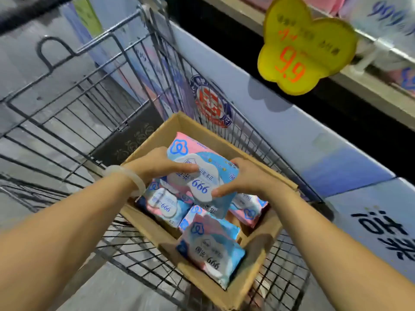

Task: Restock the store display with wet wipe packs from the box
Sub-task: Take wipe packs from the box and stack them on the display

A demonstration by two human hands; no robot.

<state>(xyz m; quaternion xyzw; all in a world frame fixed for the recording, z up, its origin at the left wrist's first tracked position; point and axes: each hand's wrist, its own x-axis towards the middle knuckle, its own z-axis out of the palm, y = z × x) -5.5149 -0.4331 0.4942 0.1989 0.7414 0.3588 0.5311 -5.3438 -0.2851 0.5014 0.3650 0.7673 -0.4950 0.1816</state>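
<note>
Hands meet over the box in the cart: left hand and right hand both grasp one pack by its ends, above more packs inside. Tag hangs far right.

Your cardboard box sits in the wire cart, to your right of its middle. Several wipe packs lie inside the box. Your two hands hold one pack above them. The shelf with its price tag runs along the cart's right side.
</note>
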